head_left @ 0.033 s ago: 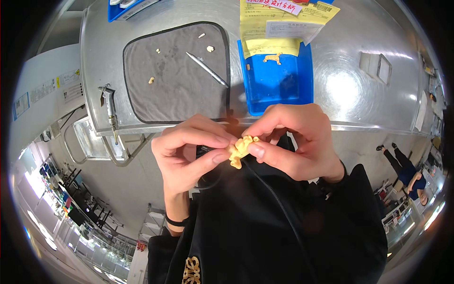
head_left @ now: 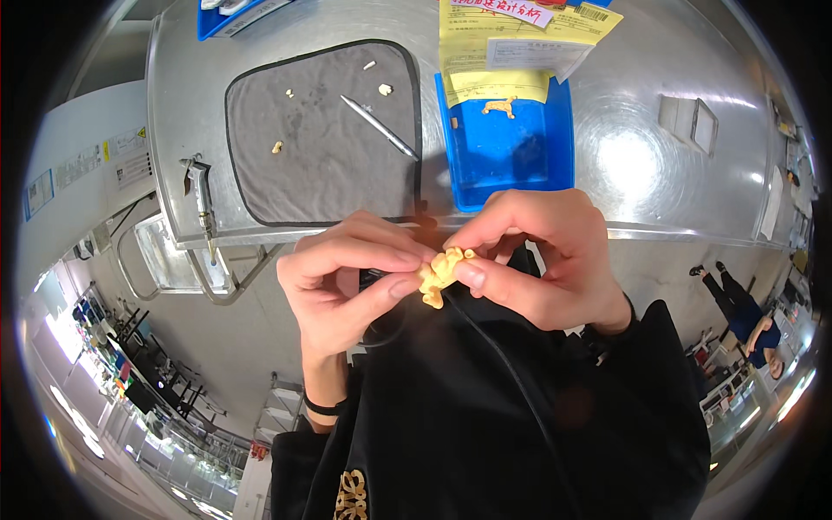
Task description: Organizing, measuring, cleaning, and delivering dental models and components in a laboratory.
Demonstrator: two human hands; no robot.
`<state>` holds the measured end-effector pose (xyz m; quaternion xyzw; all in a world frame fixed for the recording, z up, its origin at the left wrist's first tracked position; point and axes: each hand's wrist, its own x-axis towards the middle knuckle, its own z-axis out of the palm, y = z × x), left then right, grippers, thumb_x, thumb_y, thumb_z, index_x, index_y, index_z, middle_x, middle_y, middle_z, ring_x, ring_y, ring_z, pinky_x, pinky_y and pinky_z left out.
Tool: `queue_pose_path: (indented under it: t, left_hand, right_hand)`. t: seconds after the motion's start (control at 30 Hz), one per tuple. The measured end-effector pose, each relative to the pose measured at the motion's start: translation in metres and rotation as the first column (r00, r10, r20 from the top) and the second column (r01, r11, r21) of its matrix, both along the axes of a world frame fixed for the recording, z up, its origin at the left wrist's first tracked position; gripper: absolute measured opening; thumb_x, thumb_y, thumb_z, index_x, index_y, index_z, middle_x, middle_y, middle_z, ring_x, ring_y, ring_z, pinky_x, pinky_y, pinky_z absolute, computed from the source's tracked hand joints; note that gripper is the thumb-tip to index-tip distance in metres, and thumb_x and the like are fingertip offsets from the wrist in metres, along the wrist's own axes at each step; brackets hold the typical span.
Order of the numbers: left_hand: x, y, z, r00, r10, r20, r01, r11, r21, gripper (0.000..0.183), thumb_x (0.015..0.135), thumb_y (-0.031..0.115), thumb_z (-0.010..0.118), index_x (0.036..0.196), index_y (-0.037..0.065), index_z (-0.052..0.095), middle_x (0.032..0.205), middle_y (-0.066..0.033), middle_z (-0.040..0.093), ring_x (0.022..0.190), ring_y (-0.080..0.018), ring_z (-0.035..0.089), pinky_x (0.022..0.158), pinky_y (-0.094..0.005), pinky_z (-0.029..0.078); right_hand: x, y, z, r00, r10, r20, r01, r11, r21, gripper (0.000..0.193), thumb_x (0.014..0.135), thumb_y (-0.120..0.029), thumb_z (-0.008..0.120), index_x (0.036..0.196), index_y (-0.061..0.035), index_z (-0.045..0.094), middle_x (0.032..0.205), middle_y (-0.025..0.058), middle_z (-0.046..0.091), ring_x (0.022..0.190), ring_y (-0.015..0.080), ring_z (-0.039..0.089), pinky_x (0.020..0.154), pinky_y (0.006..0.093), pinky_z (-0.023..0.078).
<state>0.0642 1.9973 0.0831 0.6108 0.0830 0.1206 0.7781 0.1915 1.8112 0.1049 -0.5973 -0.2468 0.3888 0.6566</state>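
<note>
Between my hands, just in front of the table's near edge, is a small knobbly yellow piece (head_left: pixel 443 270) with rounded lobes and an open ring-like end. My left hand (head_left: pixel 334 269) pinches its left side between thumb and fingertips. From the other side my right hand (head_left: pixel 559 260) grips it, the thumb lying across its front and the fingers behind. The fingertips hide part of the piece. Beyond my left hand lies a dark grey mat (head_left: pixel 321 173) with a silver pen-shaped tool (head_left: pixel 379 126) and several small cream pieces (head_left: pixel 277 147) on it.
Right of the mat stands a blue tray (head_left: pixel 563 165) holding a yellow lattice-like piece (head_left: pixel 500 107); yellow papers (head_left: pixel 472 74) overlap its far end. An air gun (head_left: pixel 201 199) lies at the metal table's left edge. A whitish block (head_left: pixel 687 124) sits at right. Another person (head_left: pixel 756 334) is far right.
</note>
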Motion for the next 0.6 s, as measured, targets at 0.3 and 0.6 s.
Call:
queue_pose_path:
  t: [0.3, 0.6]
  left_hand:
    - [-0.0043, 0.0017, -0.0065, 0.999, -0.034, 0.023, 0.035, 0.997, -0.068, 0.018, 0.076, -0.008, 0.079, 0.092, -0.004, 0.074, 0.092, -0.0158, 0.070, 0.085, -0.0224, 0.069, 0.076, -0.0319, 0.055]
    - [-0.0045, -0.0001, -0.0050, 0.999, -0.021, 0.036, 0.025, 0.993, -0.112, 0.015, 0.079, -0.010, 0.075, 0.092, -0.004, 0.072, 0.095, -0.0187, 0.070, 0.089, -0.0244, 0.070, 0.079, -0.0337, 0.056]
  right_hand:
    - [0.0033, 0.0015, 0.0015, 0.996, 0.025, 0.084, -0.026, 1.000, 0.003, 0.010, 0.085, 0.001, 0.072, 0.095, 0.0006, 0.070, 0.078, 0.0056, 0.072, 0.062, 0.0069, 0.065, 0.053, 0.0203, 0.048]
    - [0.0027, 0.0029, -0.0009, 0.991, 0.008, 0.131, -0.010, 1.000, 0.016, 0.011, 0.084, 0.001, 0.073, 0.095, 0.0003, 0.070, 0.079, 0.0060, 0.072, 0.066, 0.0086, 0.068, 0.053, 0.0210, 0.050]
